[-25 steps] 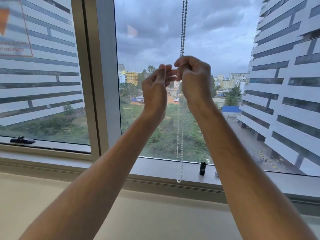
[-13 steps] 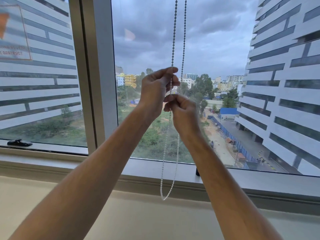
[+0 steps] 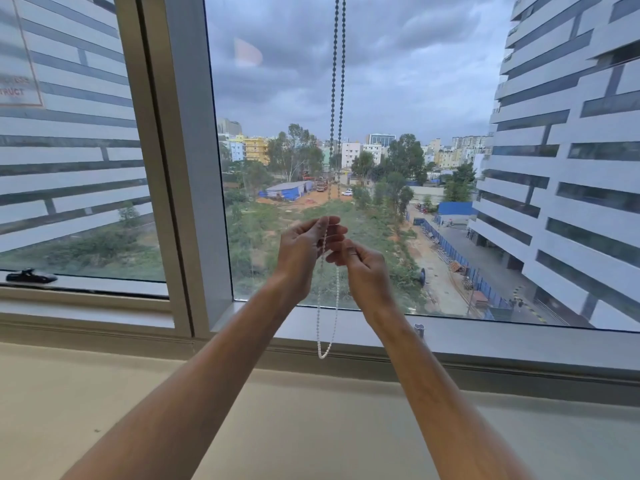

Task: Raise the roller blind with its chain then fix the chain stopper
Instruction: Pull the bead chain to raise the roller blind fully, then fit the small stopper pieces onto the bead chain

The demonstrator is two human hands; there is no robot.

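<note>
1. White beads make up the lower run of the bead chain (image 3: 336, 299), which hangs as a doubled loop from twelve o'clock down the middle of the pane, its bottom bend dangling just in front of the window sill (image 3: 519, 344) at about six o'clock of our hands.
2. Our left hand (image 3: 303, 252) sits at nine o'clock of the chain, fingers curled, with thumb and fingertips pinching one strand.
3. Our right hand (image 3: 363, 268) sits at three o'clock, just below the left, fingers bent around the other strand; whether it truly clamps the beads or only brushes them, we cannot tell.
4. No blind fabric shows anywhere in the glass, so we judge the raising to be done or nearly so, and the step in hand to be the stopper.
5. We cannot make out a stopper between our fingers; it is either hidden or too small to see.
6. A small pale fitting (image 3: 419, 330) stands on the sill at five o'clock of the right hand, and a black window latch (image 3: 31, 276) lies far off at nine o'clock.
7. Next, we think, the move calls for steadying one strand taut with the left hand while the right seats the stopper squarely on a bead, without letting the chain slip.
</note>
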